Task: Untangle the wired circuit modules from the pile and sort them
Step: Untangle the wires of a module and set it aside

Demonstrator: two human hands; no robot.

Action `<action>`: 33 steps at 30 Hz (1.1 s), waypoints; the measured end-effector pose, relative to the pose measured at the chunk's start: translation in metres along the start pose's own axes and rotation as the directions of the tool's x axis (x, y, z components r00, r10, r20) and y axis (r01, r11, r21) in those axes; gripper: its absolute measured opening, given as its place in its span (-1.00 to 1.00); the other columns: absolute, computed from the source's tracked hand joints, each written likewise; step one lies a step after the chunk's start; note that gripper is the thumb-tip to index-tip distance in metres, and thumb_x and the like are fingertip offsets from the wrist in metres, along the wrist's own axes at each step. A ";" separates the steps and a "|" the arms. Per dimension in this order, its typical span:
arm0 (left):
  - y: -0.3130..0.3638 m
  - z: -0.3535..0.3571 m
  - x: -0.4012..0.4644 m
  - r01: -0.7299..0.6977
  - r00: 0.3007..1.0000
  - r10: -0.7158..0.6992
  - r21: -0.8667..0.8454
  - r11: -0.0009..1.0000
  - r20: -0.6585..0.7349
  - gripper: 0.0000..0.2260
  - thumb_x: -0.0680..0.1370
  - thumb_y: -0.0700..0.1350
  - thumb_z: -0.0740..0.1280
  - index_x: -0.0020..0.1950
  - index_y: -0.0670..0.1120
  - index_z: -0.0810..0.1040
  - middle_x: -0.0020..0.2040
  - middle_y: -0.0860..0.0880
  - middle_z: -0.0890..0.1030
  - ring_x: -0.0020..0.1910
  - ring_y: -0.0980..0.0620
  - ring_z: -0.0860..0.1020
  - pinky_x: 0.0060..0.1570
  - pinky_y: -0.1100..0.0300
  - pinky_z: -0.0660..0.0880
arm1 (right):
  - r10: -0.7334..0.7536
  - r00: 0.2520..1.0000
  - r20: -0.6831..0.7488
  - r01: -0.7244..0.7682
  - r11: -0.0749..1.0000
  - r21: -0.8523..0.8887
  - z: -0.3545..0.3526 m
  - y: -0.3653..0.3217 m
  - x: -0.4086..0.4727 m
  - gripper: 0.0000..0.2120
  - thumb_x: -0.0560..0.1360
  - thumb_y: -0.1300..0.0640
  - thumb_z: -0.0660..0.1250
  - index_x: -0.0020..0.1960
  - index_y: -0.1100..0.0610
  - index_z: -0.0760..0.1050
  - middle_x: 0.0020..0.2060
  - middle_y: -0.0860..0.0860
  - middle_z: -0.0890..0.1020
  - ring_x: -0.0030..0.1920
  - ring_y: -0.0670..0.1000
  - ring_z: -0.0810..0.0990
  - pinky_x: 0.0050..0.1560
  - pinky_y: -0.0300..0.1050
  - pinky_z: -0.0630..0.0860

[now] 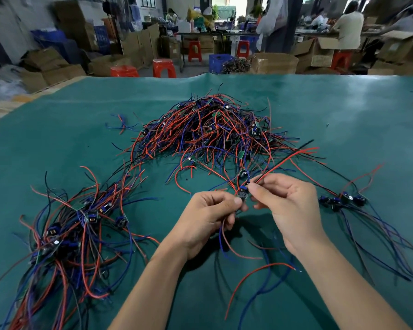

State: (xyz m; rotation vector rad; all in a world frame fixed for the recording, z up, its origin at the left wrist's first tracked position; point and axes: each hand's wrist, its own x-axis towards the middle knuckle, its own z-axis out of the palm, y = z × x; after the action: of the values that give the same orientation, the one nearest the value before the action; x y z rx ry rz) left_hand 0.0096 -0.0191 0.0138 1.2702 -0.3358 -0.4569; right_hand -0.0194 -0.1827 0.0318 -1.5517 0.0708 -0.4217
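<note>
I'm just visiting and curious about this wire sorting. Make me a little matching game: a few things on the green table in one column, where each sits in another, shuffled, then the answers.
Things:
1. big tangled pile
2. module being held
3. short row of modules
4. large loose bundle

Places:
A. on the mat to the right of the right hand
B. between the left hand and the right hand
C. middle of the mat, beyond the hands
D. near left part of the mat

Pairs: 1-C, 2-B, 3-A, 4-D

Green table cover (pixel 343 110); beyond it, cardboard boxes (pixel 315 52), red stools (pixel 163 67), blue crates (pixel 218 61), distant workbench (pixel 215 32).
</note>
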 end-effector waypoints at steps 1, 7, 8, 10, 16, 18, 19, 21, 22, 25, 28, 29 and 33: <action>0.000 0.000 0.000 -0.011 1.000 0.011 0.011 1.000 -0.002 -0.85 0.52 -0.12 0.40 -0.16 -0.19 0.66 -0.47 -0.01 0.45 -0.49 0.14 0.39 -0.43 0.36 0.36 | -0.049 0.999 -0.007 0.049 0.998 -0.042 0.000 0.001 0.000 -0.83 0.46 0.30 0.53 -0.21 0.05 0.70 -0.32 0.06 0.72 -0.34 -0.02 0.64 -0.32 -0.23 0.56; -0.001 0.000 -0.001 -0.049 0.999 0.047 0.074 0.996 0.027 -0.87 0.53 -0.17 0.39 -0.20 -0.15 0.67 -0.48 0.00 0.45 -0.50 0.16 0.39 -0.44 0.36 0.36 | -0.122 0.960 -0.254 0.124 0.992 -0.011 -0.021 0.000 0.016 -0.70 0.46 0.37 0.50 -0.31 0.00 0.69 -0.41 -0.07 0.67 -0.41 -0.11 0.57 -0.37 -0.27 0.53; -0.002 0.000 -0.001 -0.052 0.998 0.049 0.081 0.995 0.035 -0.86 0.54 -0.18 0.39 -0.20 -0.15 0.67 -0.48 0.00 0.45 -0.50 0.16 0.39 -0.43 0.36 0.37 | -0.118 0.950 -0.289 0.124 0.992 0.003 -0.026 -0.002 0.018 -0.71 0.47 0.38 0.49 -0.30 0.03 0.67 -0.42 -0.09 0.66 -0.42 -0.11 0.56 -0.37 -0.27 0.53; -0.002 0.000 -0.001 -0.054 0.998 0.050 0.087 0.995 0.049 -0.86 0.55 -0.19 0.39 -0.19 -0.14 0.68 -0.48 0.00 0.46 -0.50 0.16 0.40 -0.42 0.36 0.38 | -0.111 0.927 -0.359 0.132 0.991 0.032 -0.036 -0.006 0.022 -0.76 0.48 0.38 0.47 -0.23 0.07 0.64 -0.42 -0.11 0.66 -0.42 -0.13 0.55 -0.38 -0.28 0.52; -0.003 0.000 -0.001 -0.020 0.999 0.018 0.050 0.999 0.035 -0.87 0.57 -0.20 0.37 -0.13 -0.15 0.69 -0.42 -0.03 0.54 -0.44 0.11 0.47 -0.35 0.32 0.44 | -0.031 0.842 -0.539 0.088 0.993 0.081 -0.058 -0.001 0.032 -0.85 0.55 0.26 0.44 -0.17 0.09 0.59 -0.37 -0.06 0.66 -0.42 -0.13 0.57 -0.41 -0.27 0.49; -0.003 -0.001 0.000 -0.018 1.000 0.018 -0.005 1.000 0.001 -0.87 0.57 -0.21 0.35 -0.12 -0.17 0.68 -0.40 -0.05 0.55 -0.43 0.09 0.48 -0.33 0.31 0.46 | 0.037 0.864 -0.502 0.018 0.994 0.105 -0.055 0.003 0.032 -0.85 0.60 0.20 0.40 -0.15 0.09 0.56 -0.31 0.02 0.64 -0.42 -0.09 0.58 -0.46 -0.25 0.48; -0.003 -0.001 0.000 -0.022 1.000 0.021 -0.040 0.999 -0.017 -0.88 0.57 -0.22 0.34 -0.09 -0.21 0.66 -0.39 -0.06 0.55 -0.43 0.08 0.48 -0.33 0.31 0.47 | 0.077 0.872 -0.483 -0.015 0.991 0.130 -0.053 0.004 0.033 -0.84 0.62 0.17 0.38 -0.14 0.09 0.55 -0.30 0.05 0.64 -0.43 -0.07 0.57 -0.48 -0.23 0.47; -0.002 -0.002 0.000 -0.022 0.999 0.019 -0.086 0.996 -0.040 -0.85 0.58 -0.23 0.33 0.03 -0.31 0.61 -0.38 -0.06 0.57 -0.42 0.07 0.50 -0.32 0.31 0.48 | 0.135 0.884 -0.447 -0.081 0.987 0.139 -0.052 0.004 0.033 -0.83 0.62 0.14 0.37 -0.15 0.12 0.56 -0.31 0.06 0.66 -0.45 -0.05 0.55 -0.48 -0.19 0.43; -0.002 -0.002 0.000 -0.015 0.999 0.011 -0.089 0.996 -0.045 -0.83 0.59 -0.23 0.32 0.08 -0.33 0.59 -0.36 -0.06 0.58 -0.40 0.07 0.51 -0.30 0.31 0.49 | 0.156 0.902 -0.403 -0.118 0.986 0.119 -0.051 0.003 0.032 -0.81 0.62 0.13 0.38 -0.16 0.15 0.57 -0.34 0.07 0.66 -0.46 -0.05 0.54 -0.48 -0.19 0.41; -0.002 0.000 0.000 -0.015 0.999 0.013 -0.071 0.997 -0.035 -0.87 0.58 -0.20 0.33 0.04 -0.20 0.64 -0.33 -0.08 0.60 -0.37 0.05 0.54 -0.27 0.30 0.50 | 0.222 0.971 -0.085 -0.217 0.974 0.073 -0.031 0.001 0.021 -0.70 0.55 -0.03 0.42 -0.14 0.22 0.64 -0.32 0.12 0.70 -0.43 -0.04 0.57 -0.53 -0.22 0.41; -0.003 0.001 -0.002 -0.026 1.000 0.026 -0.059 0.998 0.007 -0.92 0.53 -0.17 0.36 -0.08 -0.12 0.65 -0.30 -0.13 0.63 -0.36 0.01 0.58 -0.25 0.26 0.54 | 0.184 0.967 0.178 -0.177 0.983 -0.054 -0.008 -0.001 0.006 -0.70 0.42 -0.15 0.44 -0.18 0.10 0.66 -0.32 0.04 0.68 -0.38 -0.04 0.55 -0.56 -0.22 0.34; -0.003 0.002 -0.002 -0.024 0.999 0.026 -0.047 0.999 0.026 -0.92 0.51 -0.16 0.37 -0.10 -0.11 0.65 -0.30 -0.14 0.64 -0.35 0.00 0.58 -0.22 0.24 0.55 | 0.149 0.968 0.200 -0.133 0.987 -0.091 -0.006 0.000 0.003 -0.73 0.43 -0.13 0.45 -0.21 0.08 0.66 -0.36 0.01 0.65 -0.40 -0.07 0.51 -0.56 -0.23 0.31; -0.001 0.002 -0.003 0.003 0.999 -0.003 0.005 1.000 0.049 -0.89 0.57 -0.19 0.34 -0.08 -0.15 0.66 -0.32 -0.14 0.64 -0.38 0.00 0.57 -0.24 0.21 0.51 | -0.006 0.981 0.192 0.040 0.984 -0.176 -0.011 0.000 0.004 -0.82 0.52 0.04 0.49 -0.22 0.10 0.67 -0.45 -0.05 0.61 -0.49 -0.19 0.47 -0.46 -0.40 0.33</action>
State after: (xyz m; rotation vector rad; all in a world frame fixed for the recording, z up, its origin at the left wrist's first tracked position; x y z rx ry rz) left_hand 0.0063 -0.0193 0.0130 1.2663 -0.3772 -0.4907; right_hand -0.0190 -0.1948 0.0324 -1.7648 -0.0595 -0.2889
